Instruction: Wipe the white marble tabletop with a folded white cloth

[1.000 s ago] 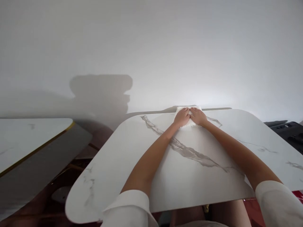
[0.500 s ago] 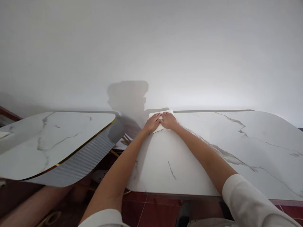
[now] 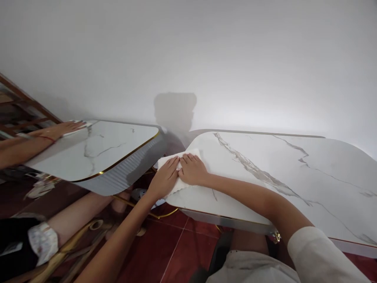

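Both of my hands lie side by side on a white cloth (image 3: 193, 152) at the left end of a white marbled tabletop (image 3: 235, 173). My left hand (image 3: 165, 177) rests flat on the cloth with its fingers stretched forward. Touching it at the fingertips, my right hand (image 3: 193, 169) also presses flat, its fingers slightly apart. Part of the cloth sticks out past the rounded table edge on the left. Neither hand is closed round the cloth.
A second marbled tabletop (image 3: 118, 143) with a gold edge and ribbed side stands to the left. Another person's hands (image 3: 66, 127) rest near its far left side. A pale wall (image 3: 250, 67) rises behind both tables. Below is red tiled floor (image 3: 173, 245).
Both my hands and the cloth have moved from the far edge toward me and left. The view has shifted left, and another person's arms now show on the left table.
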Demonstrator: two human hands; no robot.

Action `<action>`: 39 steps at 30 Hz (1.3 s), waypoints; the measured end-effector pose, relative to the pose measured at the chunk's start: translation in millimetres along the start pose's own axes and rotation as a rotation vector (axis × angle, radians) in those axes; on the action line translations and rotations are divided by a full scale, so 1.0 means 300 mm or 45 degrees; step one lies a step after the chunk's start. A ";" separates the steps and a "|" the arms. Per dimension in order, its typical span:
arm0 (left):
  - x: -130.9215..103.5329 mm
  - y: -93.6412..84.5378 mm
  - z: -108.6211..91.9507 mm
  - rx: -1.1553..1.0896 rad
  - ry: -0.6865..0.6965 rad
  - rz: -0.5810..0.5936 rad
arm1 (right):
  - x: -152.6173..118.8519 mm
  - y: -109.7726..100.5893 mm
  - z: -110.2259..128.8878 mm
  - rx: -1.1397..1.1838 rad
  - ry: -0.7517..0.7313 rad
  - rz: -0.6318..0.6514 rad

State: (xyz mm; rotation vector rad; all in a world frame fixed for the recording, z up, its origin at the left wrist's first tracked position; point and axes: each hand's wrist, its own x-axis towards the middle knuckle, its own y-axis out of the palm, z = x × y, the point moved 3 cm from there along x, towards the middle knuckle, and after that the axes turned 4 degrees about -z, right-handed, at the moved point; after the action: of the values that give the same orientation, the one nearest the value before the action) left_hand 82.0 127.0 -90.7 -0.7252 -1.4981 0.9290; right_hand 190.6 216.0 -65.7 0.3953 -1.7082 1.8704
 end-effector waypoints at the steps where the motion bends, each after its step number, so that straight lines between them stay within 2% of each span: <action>1: -0.033 -0.018 -0.028 0.008 -0.030 -0.001 | -0.028 -0.019 0.022 0.019 -0.012 0.009; 4: -0.104 -0.056 -0.117 0.028 -0.116 0.004 | -0.108 -0.078 0.058 0.088 -0.047 0.060; 6: -0.120 -0.064 -0.171 0.037 -0.152 0.034 | -0.151 -0.111 0.056 0.129 -0.057 0.092; 10: -0.071 -0.045 -0.236 0.020 -0.161 0.126 | -0.196 -0.147 -0.002 0.182 0.006 0.124; 14: 0.059 0.013 -0.220 -0.042 -0.093 0.223 | -0.166 -0.135 -0.102 0.178 0.135 0.126; 21: 0.381 0.168 -0.091 -0.076 -0.001 0.311 | 0.013 -0.048 -0.302 0.075 0.303 0.041; 24: 0.500 0.223 -0.043 -0.116 -0.033 0.268 | 0.087 -0.012 -0.373 0.021 0.407 0.015; 29: 0.640 0.290 0.015 -0.229 -0.085 0.128 | 0.175 0.029 -0.476 -0.059 0.476 -0.012; 33: 0.738 0.336 -0.006 -0.272 -0.016 0.127 | 0.196 0.031 -0.568 -0.071 0.541 -0.020; 36: 0.792 0.355 -0.065 -0.304 0.038 0.130 | 0.173 0.009 -0.625 -0.098 0.617 -0.046; 39: 0.805 0.358 -0.132 -0.331 0.043 0.156 | 0.128 -0.018 -0.653 -0.100 0.691 -0.005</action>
State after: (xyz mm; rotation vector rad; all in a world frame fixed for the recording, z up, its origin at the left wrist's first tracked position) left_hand 81.4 392.8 -63.9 -1.0256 -1.5748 0.8165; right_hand 194.0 415.7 -67.0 -0.1357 -1.3959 1.6976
